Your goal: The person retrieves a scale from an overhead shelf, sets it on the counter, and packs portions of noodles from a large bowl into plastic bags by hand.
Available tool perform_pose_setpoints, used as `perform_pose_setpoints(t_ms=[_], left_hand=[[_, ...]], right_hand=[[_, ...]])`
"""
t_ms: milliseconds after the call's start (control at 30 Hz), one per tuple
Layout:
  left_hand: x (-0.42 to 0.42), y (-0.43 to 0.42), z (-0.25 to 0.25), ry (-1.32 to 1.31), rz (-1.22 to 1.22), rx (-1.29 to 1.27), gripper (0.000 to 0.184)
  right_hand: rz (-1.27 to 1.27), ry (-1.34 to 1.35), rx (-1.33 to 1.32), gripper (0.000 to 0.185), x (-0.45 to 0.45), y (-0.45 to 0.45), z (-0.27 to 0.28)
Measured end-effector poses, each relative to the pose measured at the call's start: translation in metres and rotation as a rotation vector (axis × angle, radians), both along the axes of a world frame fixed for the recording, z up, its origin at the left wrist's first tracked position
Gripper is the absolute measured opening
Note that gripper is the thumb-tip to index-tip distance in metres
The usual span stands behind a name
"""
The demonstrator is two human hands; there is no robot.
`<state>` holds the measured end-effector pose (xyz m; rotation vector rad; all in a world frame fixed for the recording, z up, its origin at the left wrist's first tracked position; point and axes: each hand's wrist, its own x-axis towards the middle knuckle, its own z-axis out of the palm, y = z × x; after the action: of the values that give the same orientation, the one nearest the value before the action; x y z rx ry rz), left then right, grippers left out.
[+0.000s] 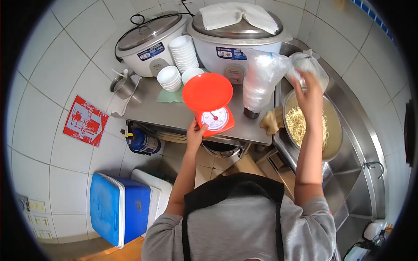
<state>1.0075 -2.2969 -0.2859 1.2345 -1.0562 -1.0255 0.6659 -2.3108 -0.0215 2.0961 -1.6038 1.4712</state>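
Observation:
A red kitchen scale (pixel 225 128) with a round dial and a wide red pan (pixel 208 92) stands at the front edge of the steel counter. My left hand (pixel 196 132) grips its left side, thumb against the front by the dial. My right hand (pixel 310 89) is raised over a large metal bowl (pixel 334 130) of pale noodles (pixel 298 126). Its fingers are closed at the loose end of a clear plastic bag (pixel 265 71), which wraps a tall stack on the counter; the exact fingertip contact is blurred. A tied white plastic bag (pixel 320 71) sits just behind this hand.
Two rice cookers (pixel 152 50) (pixel 237 43) stand at the back, with stacked white bowls (pixel 183 52) before them. A metal cup (pixel 124 87) is at the left. The sink (pixel 348 187) lies right; a blue cooler (pixel 117 209) and a blue cylinder (pixel 143 141) are on the left below.

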Motion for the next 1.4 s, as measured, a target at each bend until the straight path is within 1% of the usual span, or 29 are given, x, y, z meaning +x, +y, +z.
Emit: perform_pose_setpoints(t_ms=[33, 67, 100, 167, 200, 267, 300, 367, 467, 500, 533, 567, 600, 633, 667, 733, 833, 900, 933, 967, 1033, 1100, 1167, 1200, 1233, 1300, 1333, 1367, 1400], left_hand=[[0.002, -0.004, -0.006, -0.069, 0.000, 0.026, 0.056], [0.000, -0.007, -0.007, -0.065, 0.020, -0.053, 0.058], [0.000, -0.007, -0.002, -0.237, 0.063, -0.026, 0.059], [0.002, -0.007, 0.013, -0.581, 0.151, 0.020, 0.062], [0.002, -0.011, 0.011, -0.642, 0.193, -0.006, 0.062], [0.005, -0.012, 0.000, -0.771, 0.276, -0.044, 0.063], [0.001, -0.004, 0.006, -0.685, 0.342, -0.051, 0.058], [-0.019, 0.020, 0.038, -0.506, 0.477, -0.074, 0.048], [-0.048, 0.049, 0.058, -0.343, 0.271, -0.227, 0.035], [-0.066, 0.050, 0.059, -0.294, 0.180, -0.469, 0.025], [-0.085, 0.054, 0.081, -0.360, 0.047, -0.496, 0.027], [-0.098, 0.044, 0.089, -0.643, -0.027, -0.564, 0.029], [-0.124, 0.040, 0.112, -0.539, -0.078, -0.515, 0.037], [-0.146, 0.026, 0.122, -0.471, -0.068, -0.502, 0.054], [-0.169, 0.007, 0.114, -0.280, -0.055, -0.440, 0.074], [-0.195, -0.027, 0.116, -0.629, 0.184, -0.530, 0.086], [-0.212, -0.053, 0.118, -0.670, 0.209, -0.317, 0.090], [-0.216, -0.055, 0.115, -0.646, 0.230, -0.253, 0.091], [-0.216, -0.049, 0.117, -0.758, 0.313, -0.316, 0.088], [-0.217, -0.037, 0.116, -0.867, 0.391, -0.384, 0.085], [-0.226, -0.004, 0.130, -0.232, 0.093, -0.431, 0.076], [-0.239, 0.030, 0.153, 0.411, -0.381, -0.090, 0.073], [-0.252, 0.037, 0.190, 0.690, -0.764, 0.308, 0.074], [-0.255, 0.022, 0.179, 0.803, -0.890, 0.341, 0.060], [-0.257, 0.009, 0.159, 0.720, -0.819, 0.280, 0.052], [-0.266, -0.010, 0.127, 0.549, -0.672, 0.145, 0.036], [-0.278, 0.008, 0.152, 0.515, -0.545, 0.121, 0.018], [-0.283, 0.015, 0.161, 0.384, -0.543, 0.063, 0.020], [-0.287, 0.020, 0.166, 0.251, -0.541, 0.009, 0.022]], right_hand=[[0.041, 0.069, -0.151, 0.028, 0.005, -0.010, 0.016], [0.083, 0.127, -0.114, 0.028, 0.002, -0.026, 0.018], [0.123, 0.182, -0.079, 0.028, -0.002, -0.042, 0.020], [0.072, 0.174, 0.236, 0.029, -0.001, -0.059, 0.041], [0.049, 0.168, 0.388, 0.029, 0.002, -0.064, 0.055], [0.085, 0.043, 0.409, 0.025, 0.013, -0.062, 0.081], [0.105, -0.020, 0.420, 0.023, 0.015, -0.062, 0.090], [0.188, -0.247, 0.294, 0.013, 0.009, -0.074, 0.103], [0.352, -0.507, -0.051, 0.020, 0.003, -0.067, 0.130], [0.410, -0.579, -0.184, 0.023, 0.001, -0.059, 0.140], [0.453, -0.626, -0.297, 0.015, -0.004, -0.046, 0.149], [0.499, -0.667, -0.418, 0.009, -0.007, -0.030, 0.157], [0.511, -0.676, -0.481, 0.010, -0.012, -0.017, 0.161], [0.525, -0.685, -0.544, 0.012, -0.019, -0.004, 0.162], [0.601, -0.705, -0.559, 0.006, -0.028, 0.007, 0.159], [0.604, -0.752, -0.548, 0.010, -0.050, 0.024, 0.149], [0.623, -0.821, -0.495, 0.013, -0.081, 0.040, 0.126], [0.625, -0.891, -0.415, 0.012, -0.102, 0.047, 0.099], [0.620, -0.932, -0.368, 0.011, -0.114, 0.051, 0.084], [0.646, -0.962, -0.226, 0.010, -0.130, 0.055, 0.066], [0.674, -1.033, -0.053, 0.008, -0.153, 0.057, 0.029], [0.782, -1.026, 0.149, 0.007, -0.180, 0.054, -0.010], [0.889, -1.024, 0.357, 0.007, -0.208, 0.050, -0.047], [0.913, -0.997, 0.426, 0.012, -0.222, 0.044, -0.067], [0.943, -0.967, 0.490, 0.019, -0.235, 0.041, -0.080], [0.696, -0.815, 0.606, 0.035, -0.243, 0.041, -0.086], [0.647, -0.638, 0.687, 0.048, -0.264, 0.025, -0.110], [0.478, -0.478, 0.737, 0.064, -0.276, 0.014, -0.127], [0.272, -0.223, 0.779, 0.072, -0.276, 0.012, -0.139]])
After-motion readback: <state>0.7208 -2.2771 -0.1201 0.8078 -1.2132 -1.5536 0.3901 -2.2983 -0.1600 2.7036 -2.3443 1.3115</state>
